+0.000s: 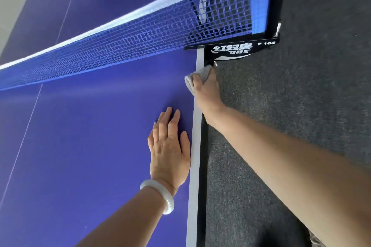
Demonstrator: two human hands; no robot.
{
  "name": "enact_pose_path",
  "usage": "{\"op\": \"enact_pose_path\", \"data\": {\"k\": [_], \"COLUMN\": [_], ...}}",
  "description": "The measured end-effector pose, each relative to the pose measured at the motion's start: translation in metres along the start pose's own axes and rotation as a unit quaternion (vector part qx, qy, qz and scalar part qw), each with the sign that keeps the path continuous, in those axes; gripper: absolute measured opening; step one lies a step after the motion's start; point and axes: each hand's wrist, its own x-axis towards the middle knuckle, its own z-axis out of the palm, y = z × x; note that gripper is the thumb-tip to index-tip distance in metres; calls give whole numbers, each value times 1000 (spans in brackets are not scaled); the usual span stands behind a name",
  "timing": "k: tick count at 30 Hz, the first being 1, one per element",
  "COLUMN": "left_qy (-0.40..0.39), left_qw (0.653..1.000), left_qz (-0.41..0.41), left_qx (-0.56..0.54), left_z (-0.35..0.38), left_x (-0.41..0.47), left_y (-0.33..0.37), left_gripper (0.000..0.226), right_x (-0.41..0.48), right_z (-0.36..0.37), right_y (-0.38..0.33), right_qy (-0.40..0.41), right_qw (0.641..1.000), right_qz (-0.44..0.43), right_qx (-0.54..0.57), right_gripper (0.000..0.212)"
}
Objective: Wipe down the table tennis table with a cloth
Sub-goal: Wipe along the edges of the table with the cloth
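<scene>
Trouble sat just above your right hand (206, 90), which gripped the grey cloth (190, 84) on the white edge of the table tennis table (80, 146) right of frame centre while your left hand (168, 146) lay flat, fingers straight: a stroke further up could have snagged the net clamp (230, 50).

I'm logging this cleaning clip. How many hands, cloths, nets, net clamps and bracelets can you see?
Hands: 2, left hand and right hand
Cloth: 1
Net: 1
Net clamp: 1
Bracelet: 1
Total: 6
</scene>
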Motion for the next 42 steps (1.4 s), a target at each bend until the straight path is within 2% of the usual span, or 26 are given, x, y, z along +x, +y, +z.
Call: {"op": "enact_pose_path", "data": {"k": [2, 4, 7, 8, 11, 13, 17, 20, 23, 26, 31, 35, 38, 42], "left_qy": [0, 5, 12, 12, 1, 1, 10, 13, 11, 13, 38, 41, 23, -24], "left_qw": [1000, 1000, 1000, 1000, 1000, 1000, 999, 999, 999, 999, 997, 986, 969, 992], "left_qz": [-1, -1, -3, -3, 7, 9, 22, 23, 15, 5, 13, 25, -5, 87], "left_qx": [-1, 2, 3, -3, -15, -22, -25, -27, -26, -33, -60, -159, -247, -87], "left_z": [1, 1, 0, 0, 0, 0, 0, 0, 1, 1, 0, -3, -9, -12], "left_x": [0, -1, -1, 0, -1, 0, -1, -1, 0, 0, -2, -6, -37, -141], "left_y": [0, 1, 0, -1, -4, -5, -6, -7, -5, -5, -6, -11, -18, -56], "left_gripper": [51, 50, 53, 54, 54, 54, 51, 47, 48, 49, 47, 43, 42, 48], "right_x": [8, -13, -89, -121, -189, -181, -104, -81, -117, -179, -212, -205, -205, -205], "right_z": [-1, -3, -2, -1, -1, 0, 1, -2, -2, -3, -5, -4, -3, -1], "right_y": [-8, 1, 41, 57, 88, 88, 51, 37, 48, 73, 90, 89, 88, 86], "right_qy": [2, -3, -9, -15, -32, -37, -11, -7, 8, 8, -35, -35, -20, -9], "right_qw": [1000, 1000, 999, 998, 995, 995, 998, 998, 999, 999, 999, 999, 1000, 1000], "right_qz": [18, 0, -43, -46, -17, 9, 30, 15, -28, -49, -10, -16, -5, -2], "right_qx": [9, 0, 10, 30, 89, 96, 59, 61, 28, 15, 18, -27, -19, -26], "right_gripper": [61, 63, 60, 52, 74, 67, 60, 59, 58, 65, 63, 57, 57, 55]}}
